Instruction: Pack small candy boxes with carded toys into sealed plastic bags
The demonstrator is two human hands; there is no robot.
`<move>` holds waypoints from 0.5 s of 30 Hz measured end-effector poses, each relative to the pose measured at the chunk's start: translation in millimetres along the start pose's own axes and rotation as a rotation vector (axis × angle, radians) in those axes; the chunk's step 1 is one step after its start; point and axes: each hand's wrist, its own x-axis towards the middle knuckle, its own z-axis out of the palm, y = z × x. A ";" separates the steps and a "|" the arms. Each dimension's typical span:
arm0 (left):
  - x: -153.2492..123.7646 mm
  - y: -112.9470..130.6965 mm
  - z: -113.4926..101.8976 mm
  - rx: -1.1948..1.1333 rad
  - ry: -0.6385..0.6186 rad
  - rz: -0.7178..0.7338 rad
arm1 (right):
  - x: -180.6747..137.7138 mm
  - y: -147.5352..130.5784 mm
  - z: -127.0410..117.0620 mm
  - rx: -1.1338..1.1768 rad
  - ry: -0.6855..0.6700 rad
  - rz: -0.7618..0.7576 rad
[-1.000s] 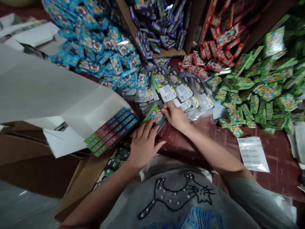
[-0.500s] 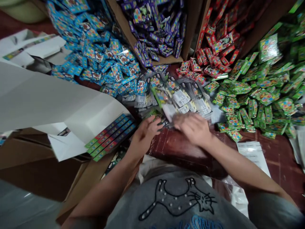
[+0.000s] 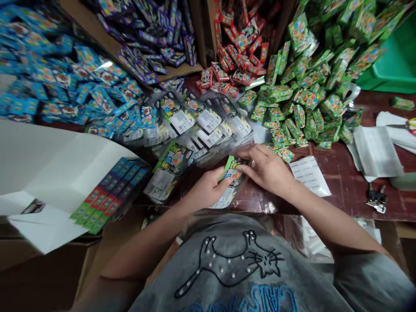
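Observation:
Close to my body, a printed plastic packet [image 3: 228,190] with a green top edge is held in both hands. My left hand [image 3: 209,189] pinches its left side, thumb on the front. My right hand [image 3: 264,169] grips the upper right part, thumb lying across the print. To the left lies a small stack of similar packets [image 3: 168,171]. More flat packets with white label panels [image 3: 208,121] overlap just beyond my hands. Whether the held packet has anything inside, I cannot tell.
Heaps of small blue boxes [image 3: 94,86], purple boxes [image 3: 156,39], red boxes [image 3: 240,52] and green boxes [image 3: 302,95] line the back. At left stands a white carton [image 3: 65,151] with multicoloured strips. A green bin [image 3: 394,60], label sheet [image 3: 310,175] and keys [image 3: 377,197] are at right.
The view has swung to the right. My hands, earlier blurred at the packet pile, now hold one packet near my body. A stack of packets now shows left of my hands.

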 end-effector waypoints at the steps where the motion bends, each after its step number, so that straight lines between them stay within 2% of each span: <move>1: -0.9 1.0 0.7 0.010 0.000 -0.015 | -0.2 -0.2 -3.1 0.019 -0.044 -0.003; 5: -4.9 3.2 1.5 -0.029 -0.020 -0.013 | 4.0 -1.3 -20.9 0.087 -0.381 -0.032; 7: -7.8 2.4 0.5 -0.142 -0.100 -0.035 | 6.7 -0.3 -30.9 0.209 -0.534 -0.082; 9: -11.2 -0.3 -1.0 -0.251 -0.181 -0.114 | 6.9 1.5 -37.4 0.366 -0.620 -0.141; 10: -12.8 -2.3 -1.4 -0.282 -0.186 -0.157 | 5.3 2.3 -37.8 0.422 -0.618 -0.156; 11: -14.2 -4.7 -1.4 -0.294 -0.154 -0.190 | 2.5 2.7 -35.6 0.446 -0.561 -0.141; 12: -15.1 -7.3 -0.8 -0.288 -0.081 -0.205 | -1.4 2.5 -30.4 0.443 -0.446 -0.090; 15: -15.0 -16.9 7.0 -0.270 0.265 -0.195 | -17.4 -3.5 3.0 0.401 0.073 0.209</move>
